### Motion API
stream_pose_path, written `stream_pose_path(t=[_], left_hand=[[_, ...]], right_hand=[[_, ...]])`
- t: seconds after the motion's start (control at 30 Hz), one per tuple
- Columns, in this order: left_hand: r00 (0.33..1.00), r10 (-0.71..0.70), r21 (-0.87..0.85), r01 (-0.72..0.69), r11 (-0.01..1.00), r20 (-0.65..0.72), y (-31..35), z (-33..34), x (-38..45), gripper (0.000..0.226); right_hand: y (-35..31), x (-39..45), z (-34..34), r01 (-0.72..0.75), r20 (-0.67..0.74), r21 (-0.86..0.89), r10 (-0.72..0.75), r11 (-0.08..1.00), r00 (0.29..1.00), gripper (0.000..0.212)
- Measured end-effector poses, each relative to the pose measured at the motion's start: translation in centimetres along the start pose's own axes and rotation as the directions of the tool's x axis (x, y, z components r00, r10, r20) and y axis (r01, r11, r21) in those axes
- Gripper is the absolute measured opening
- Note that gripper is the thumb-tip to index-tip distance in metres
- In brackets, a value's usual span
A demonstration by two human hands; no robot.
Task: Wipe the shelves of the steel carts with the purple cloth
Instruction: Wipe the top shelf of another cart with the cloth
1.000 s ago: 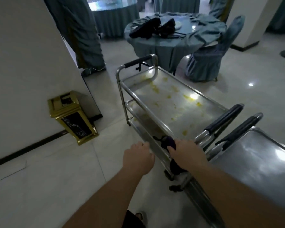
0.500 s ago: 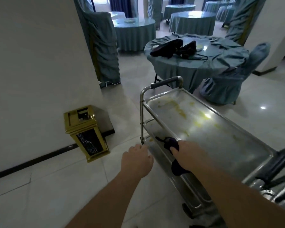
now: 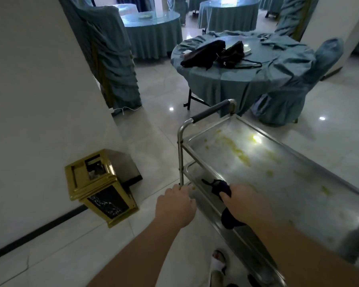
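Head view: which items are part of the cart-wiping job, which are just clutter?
Job:
- steel cart, top shelf smeared yellow
- purple cloth, gripped by right hand
- left hand, at the cart's corner post

Lying about:
- gold bin
- black bags on round table
- covered chair
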State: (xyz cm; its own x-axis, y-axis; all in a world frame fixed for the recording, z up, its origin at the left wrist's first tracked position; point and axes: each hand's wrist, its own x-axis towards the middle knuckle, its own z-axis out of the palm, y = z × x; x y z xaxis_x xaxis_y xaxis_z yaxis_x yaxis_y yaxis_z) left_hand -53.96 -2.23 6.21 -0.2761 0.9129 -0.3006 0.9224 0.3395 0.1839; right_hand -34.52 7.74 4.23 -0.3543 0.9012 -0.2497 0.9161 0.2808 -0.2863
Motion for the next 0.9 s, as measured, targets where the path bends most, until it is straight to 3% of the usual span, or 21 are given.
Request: stream_pose_path(t=[0.5,0.67,0.9], left_hand=[[0.996,0.041,0.036,-0.044,0.998,0.082,5.0,-7.6,25.4,0.045],[0.983,0.13,0.115,-0.145,0.983,0.133,5.9,-8.9,32.7,0.048],[0.9,0.373,0.199,-0.417,0.887,0.224,6.2,-9.3,43.4,0.044]], right_hand=[[4.4,26.8,-2.6,0.006,0.011,0.095,-0.007,0.995,1.0,0.048],[5.1,30.7,-2.9,-0.071,0.013,0.161,0.07,0.984,0.997,0.026],[4.7,34.8,-4.7,-0.289,0.03,0.147,0.288,0.946,0.957,0.034]])
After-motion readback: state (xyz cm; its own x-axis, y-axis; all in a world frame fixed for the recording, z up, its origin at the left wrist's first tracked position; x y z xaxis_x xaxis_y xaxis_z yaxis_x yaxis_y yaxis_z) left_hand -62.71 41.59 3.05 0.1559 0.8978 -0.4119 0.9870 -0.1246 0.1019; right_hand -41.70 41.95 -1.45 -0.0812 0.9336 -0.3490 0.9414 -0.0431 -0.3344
